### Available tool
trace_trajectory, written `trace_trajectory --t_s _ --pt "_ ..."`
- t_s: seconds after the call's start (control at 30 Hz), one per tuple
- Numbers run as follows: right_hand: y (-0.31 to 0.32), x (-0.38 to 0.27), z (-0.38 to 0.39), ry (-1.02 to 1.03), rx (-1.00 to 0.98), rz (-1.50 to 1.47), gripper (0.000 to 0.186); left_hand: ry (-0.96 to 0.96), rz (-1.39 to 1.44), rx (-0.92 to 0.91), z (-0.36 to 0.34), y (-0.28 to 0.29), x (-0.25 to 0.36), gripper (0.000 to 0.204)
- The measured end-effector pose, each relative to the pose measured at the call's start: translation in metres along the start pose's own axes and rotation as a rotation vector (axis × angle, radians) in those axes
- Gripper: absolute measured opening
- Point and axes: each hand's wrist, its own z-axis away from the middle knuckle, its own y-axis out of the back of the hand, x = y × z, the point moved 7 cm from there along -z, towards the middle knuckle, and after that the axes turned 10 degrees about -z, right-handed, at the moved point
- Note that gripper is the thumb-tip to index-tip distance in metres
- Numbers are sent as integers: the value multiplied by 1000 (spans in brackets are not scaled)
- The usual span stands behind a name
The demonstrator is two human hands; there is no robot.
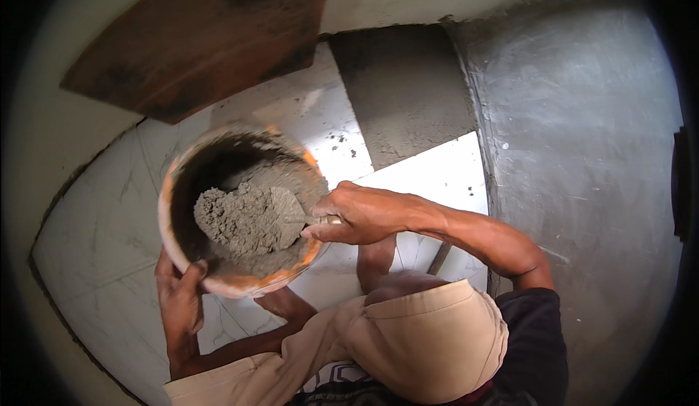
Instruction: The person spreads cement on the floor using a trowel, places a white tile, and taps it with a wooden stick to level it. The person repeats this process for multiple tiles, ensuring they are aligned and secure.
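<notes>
An orange bucket [166, 209], its rim caked with grey, holds wet mortar at the middle left. My left hand [180, 289] grips the bucket's lower left rim, thumb over the edge. My right hand [338, 213] is closed on the handle of a trowel [287, 215], whose blade carries a heaped lump of mortar [237, 217] inside the bucket. My bare feet are partly visible beneath the bucket and right hand.
White tiles [95, 238] cover the floor around me. A dark mortar patch [400, 93] lies between tiles and a grey cement surface [568, 129] on the right. A brown board [204, 34] stands at the upper left, beside pale walls.
</notes>
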Motion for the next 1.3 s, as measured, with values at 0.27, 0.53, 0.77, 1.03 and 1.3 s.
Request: trace_trajectory --t_s 0.27,0.53,0.77,1.03,1.3 --pt "74 51 103 -6 424 -292 38 47 -25 78 -18 53 -25 72" --pt "186 149 173 -367 1116 129 43 56 -49 139 -16 54 -29 70" --pt "244 192 139 -536 1390 671 41 86 -73 162 -16 37 -16 70" --pt "227 202 137 -574 1227 525 43 92 -73 224 -14 39 -22 69" --pt "284 282 104 -402 1342 502 45 111 -100 200 -17 53 -31 69"
